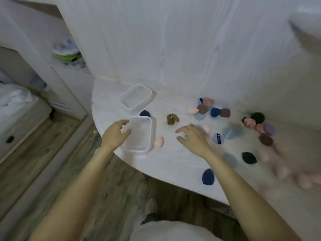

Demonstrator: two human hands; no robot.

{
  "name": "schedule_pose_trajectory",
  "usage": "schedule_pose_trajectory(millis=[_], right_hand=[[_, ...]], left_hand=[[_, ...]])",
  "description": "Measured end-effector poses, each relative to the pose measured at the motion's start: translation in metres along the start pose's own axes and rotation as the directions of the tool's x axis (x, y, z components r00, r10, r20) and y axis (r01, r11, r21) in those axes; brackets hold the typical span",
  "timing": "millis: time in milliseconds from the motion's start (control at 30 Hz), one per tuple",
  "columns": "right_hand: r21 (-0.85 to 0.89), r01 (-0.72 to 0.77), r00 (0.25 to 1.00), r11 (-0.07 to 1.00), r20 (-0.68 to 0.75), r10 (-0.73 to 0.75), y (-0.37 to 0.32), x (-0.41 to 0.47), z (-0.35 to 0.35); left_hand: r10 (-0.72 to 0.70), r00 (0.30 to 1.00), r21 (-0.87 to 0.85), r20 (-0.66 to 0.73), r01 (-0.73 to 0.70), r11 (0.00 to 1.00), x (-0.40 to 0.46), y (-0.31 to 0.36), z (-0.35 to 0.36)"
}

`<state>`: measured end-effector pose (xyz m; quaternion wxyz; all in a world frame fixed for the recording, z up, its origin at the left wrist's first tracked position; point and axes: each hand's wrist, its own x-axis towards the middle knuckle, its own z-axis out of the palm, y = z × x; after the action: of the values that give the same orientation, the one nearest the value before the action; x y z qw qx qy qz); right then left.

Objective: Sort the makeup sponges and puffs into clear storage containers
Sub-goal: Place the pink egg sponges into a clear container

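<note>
No legible writing is found: two small dark blue tags, one on a pale blue puff (pixel 218 138) and one at the far cluster (pixel 201 101), are too blurred to be read. Two clear storage containers are seen on the white table (pixel 173 162), both without contents: the near container (pixel 139 134) just inside the curved table edge, and the far container (pixel 134 96) close to the wall. The left hand (pixel 115 134) is held at the near container's left rim with fingers loosely spread; whether the rim is touched cannot be told. The right hand (pixel 192 136) is held open above the tabletop, fingers extended toward a pale pink sponge (pixel 206 128), nothing being gripped. A pink sponge (pixel 159 142) lies just beside the near container's right wall, and a navy sponge (pixel 144 113) between the two containers. An olive puff (pixel 172 119) lies apart in the middle. Further sponges and puffs are scattered to the right, and a dark blue sponge (pixel 208 176) sits near the front edge. Bare tabletop is noted between the containers and the right-hand scatter.
</note>
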<state>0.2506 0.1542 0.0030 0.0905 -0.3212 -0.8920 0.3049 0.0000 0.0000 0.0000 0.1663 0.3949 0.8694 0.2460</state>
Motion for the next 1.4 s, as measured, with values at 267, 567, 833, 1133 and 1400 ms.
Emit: schedule_pose_trajectory(millis=[267, 567, 833, 1133, 1400], right_hand=[[0.211, -0.284, 0.949, 0.935, 0.198, 0.244, -0.054, 0.060, 0.088], [0.474, -0.575, 0.817, 0.667, 0.294, 0.495, -0.058, 0.094, 0.116], [0.179, -0.554, 0.832, 0.813, 0.157, 0.532, -0.063, 0.103, 0.112], [0.539, -0.467, 0.862, 0.702, 0.099, 0.497, -0.076, 0.090, 0.095], [0.162, -0.204, 0.977, 0.966, 0.092, 0.191, -0.043, 0.091, 0.105]], left_hand=[[-0.199, 0.947, -0.270, 0.251, 0.266, 0.925, 0.029, -0.060, 0.015], [-0.095, 0.957, -0.378, 0.276, 0.199, 0.904, 0.047, -0.078, 0.022], [-0.097, 0.958, -0.354, 0.270, 0.193, 0.915, 0.053, -0.083, 0.025], [0.238, 0.962, 0.153, 0.135, -0.257, 0.954, 0.000, -0.024, 0.037], [0.251, 0.957, -0.332, -0.145, -0.286, 0.899, 0.003, -0.045, -0.015]])
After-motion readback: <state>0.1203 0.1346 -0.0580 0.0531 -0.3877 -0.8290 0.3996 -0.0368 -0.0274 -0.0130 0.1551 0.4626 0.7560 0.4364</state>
